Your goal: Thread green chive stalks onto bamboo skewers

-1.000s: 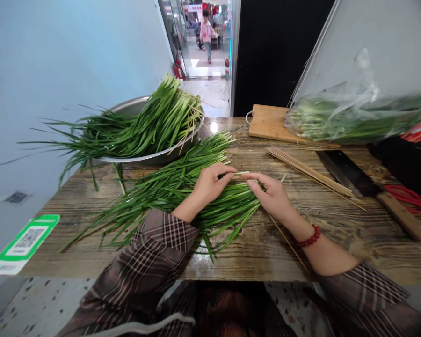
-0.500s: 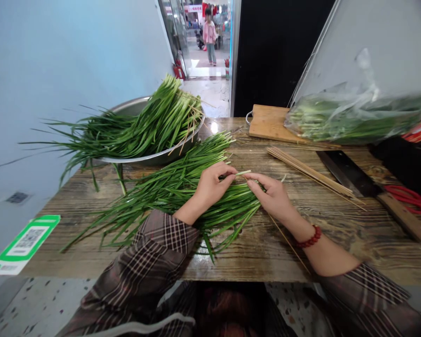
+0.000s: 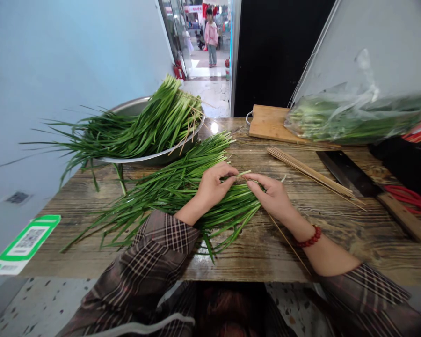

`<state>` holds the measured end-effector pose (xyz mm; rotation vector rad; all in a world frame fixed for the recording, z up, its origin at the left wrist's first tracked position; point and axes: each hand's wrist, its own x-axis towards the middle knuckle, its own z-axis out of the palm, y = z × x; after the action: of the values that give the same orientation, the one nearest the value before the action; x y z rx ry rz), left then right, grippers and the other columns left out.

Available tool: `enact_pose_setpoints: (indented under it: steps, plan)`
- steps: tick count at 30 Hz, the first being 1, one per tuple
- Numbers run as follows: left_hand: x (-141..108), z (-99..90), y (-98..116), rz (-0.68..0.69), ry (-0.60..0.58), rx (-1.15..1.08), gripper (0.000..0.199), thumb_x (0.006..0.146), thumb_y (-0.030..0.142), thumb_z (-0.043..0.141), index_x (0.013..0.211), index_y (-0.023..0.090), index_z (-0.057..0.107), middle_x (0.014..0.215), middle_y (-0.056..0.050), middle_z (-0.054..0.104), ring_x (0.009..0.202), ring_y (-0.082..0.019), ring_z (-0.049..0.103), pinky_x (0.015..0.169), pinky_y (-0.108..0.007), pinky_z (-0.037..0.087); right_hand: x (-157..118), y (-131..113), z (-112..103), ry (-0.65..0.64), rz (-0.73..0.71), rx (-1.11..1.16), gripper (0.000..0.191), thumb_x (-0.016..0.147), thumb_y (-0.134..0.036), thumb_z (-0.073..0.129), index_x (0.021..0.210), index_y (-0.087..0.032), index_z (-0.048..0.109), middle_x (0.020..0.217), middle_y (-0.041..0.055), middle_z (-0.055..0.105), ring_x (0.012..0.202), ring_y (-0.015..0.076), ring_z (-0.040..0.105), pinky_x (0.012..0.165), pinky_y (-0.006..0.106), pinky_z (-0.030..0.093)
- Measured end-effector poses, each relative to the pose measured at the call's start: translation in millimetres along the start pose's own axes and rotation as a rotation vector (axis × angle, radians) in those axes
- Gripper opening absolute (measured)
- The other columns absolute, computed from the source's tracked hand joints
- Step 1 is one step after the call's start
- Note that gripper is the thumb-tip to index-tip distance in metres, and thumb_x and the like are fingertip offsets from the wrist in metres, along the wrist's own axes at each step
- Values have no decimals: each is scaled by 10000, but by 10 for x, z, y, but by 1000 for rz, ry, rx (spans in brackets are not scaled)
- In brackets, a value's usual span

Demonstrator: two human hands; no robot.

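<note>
Over a loose pile of garlic chives (image 3: 171, 180) on the wooden table, my two hands meet almost fingertip to fingertip. My left hand (image 3: 212, 187) pinches a chive, whose pale cut end (image 3: 244, 172) pokes out to the right. Closed around a thin bamboo skewer (image 3: 290, 244) is my right hand (image 3: 275, 199); the skewer's long end slants down toward the table's front edge. Its tip lies near the chive between my fingers, but I cannot tell whether it pierces the stalk.
A metal basin (image 3: 150, 157) heaped with chives, some on skewers, stands at the back left. To the right lie a bundle of skewers (image 3: 310, 173), a cleaver (image 3: 351, 173), red-handled scissors (image 3: 407, 199), a cutting board (image 3: 268, 122) and a bag of greens (image 3: 358, 119). A person (image 3: 211, 37) stands beyond the doorway.
My hands, the chive and the skewer have hardly moved. The person beyond the doorway has shifted slightly to the right.
</note>
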<state>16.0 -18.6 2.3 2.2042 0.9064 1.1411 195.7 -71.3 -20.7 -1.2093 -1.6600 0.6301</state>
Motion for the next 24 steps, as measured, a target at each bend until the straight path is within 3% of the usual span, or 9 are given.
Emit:
enact_pose_setpoints:
  steps: [4, 8, 11, 19, 24]
  plan:
    - [-1, -8, 13, -2, -15, -16, 92, 781, 89, 608, 794, 154, 672, 775, -27, 652, 755, -137, 592, 724, -264, 463, 3, 12, 8, 15, 27, -10, 256, 867, -283, 539, 1059, -202, 689, 1053, 60, 730, 983, 214, 676, 895, 352, 513]
    - [-1, -15, 32, -37, -27, -50, 77, 771, 101, 625, 791, 153, 678, 777, -29, 657, 755, -139, 593, 695, -256, 454, -10, 23, 10, 15, 91, 46, 415, 873, -312, 548, 1275, -208, 557, 1218, 87, 656, 936, 199, 671, 833, 338, 533]
    - [0, -17, 33, -68, -47, -71, 71, 770, 110, 631, 795, 151, 684, 769, -26, 652, 744, -135, 586, 673, -248, 440, -18, 22, 3, -14, 66, 68, 447, 888, -320, 535, 1328, -244, 507, 1280, 74, 617, 913, 178, 658, 820, 324, 530]
    - [-11, -36, 35, -141, -118, -96, 119, 791, 105, 592, 833, 146, 696, 799, -32, 655, 754, -132, 589, 676, -241, 442, -22, 32, 9, -37, 65, 119, 326, 900, -336, 523, 1210, -237, 547, 1131, 55, 659, 833, 155, 655, 743, 290, 517]
    - [-28, -31, 83, -96, -218, -137, 151, 840, 151, 557, 858, 149, 707, 836, -51, 678, 805, -147, 619, 764, -271, 475, -17, 59, 12, -13, 81, 44, 213, 891, -357, 526, 1035, -208, 576, 891, 31, 668, 743, 153, 628, 682, 274, 491]
